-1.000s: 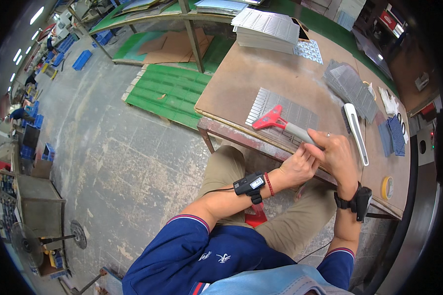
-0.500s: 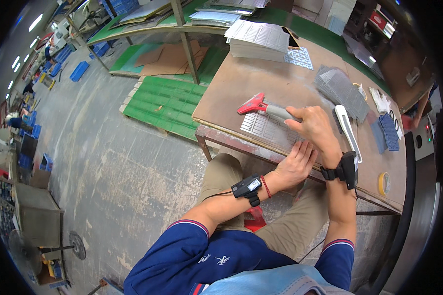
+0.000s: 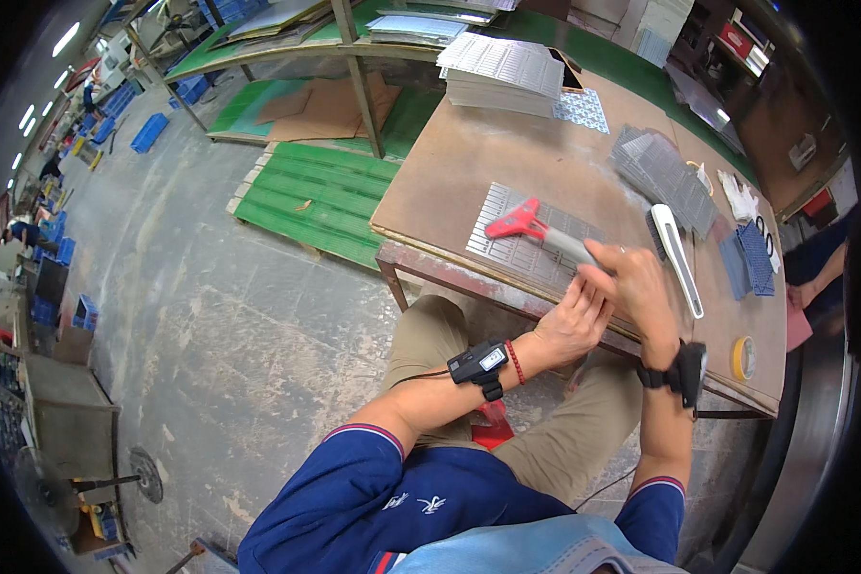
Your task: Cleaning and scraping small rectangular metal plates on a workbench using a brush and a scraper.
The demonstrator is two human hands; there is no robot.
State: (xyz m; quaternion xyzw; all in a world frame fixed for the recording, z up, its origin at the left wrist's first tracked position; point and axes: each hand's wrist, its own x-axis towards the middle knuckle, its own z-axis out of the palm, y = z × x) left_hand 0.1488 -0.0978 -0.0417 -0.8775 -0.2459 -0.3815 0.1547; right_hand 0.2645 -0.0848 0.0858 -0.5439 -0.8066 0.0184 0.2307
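Note:
A scraper (image 3: 518, 220) with a red head and a grey handle is in my right hand (image 3: 638, 287). My right fingers wrap round the handle, and the head sits over a thin grey sheet (image 3: 491, 239) with rows of slots. This sheet lies flat near the front edge of the brown table. At the table edge my left hand (image 3: 572, 323) has its fingers close together on the sheet's near right end; the fingertips are partly covered by my right hand. Right of the hands rests a white-handled brush (image 3: 677, 258) with dark bristles.
A stack of pale slotted sheets (image 3: 502, 91) stands at the back, beside a phone (image 3: 568, 71). Grey sheets (image 3: 665, 177), white gloves (image 3: 739, 197), blue pieces (image 3: 756, 256) and a yellow tape roll (image 3: 744, 358) lie rightward. Another person's hand (image 3: 805, 293) shows at far right.
My right hand has drawn the scraper right and toward me, uncovering more of the sheet's left end. My left hand stays nearly in place. Another person's hand with a pinkish piece has appeared at right.

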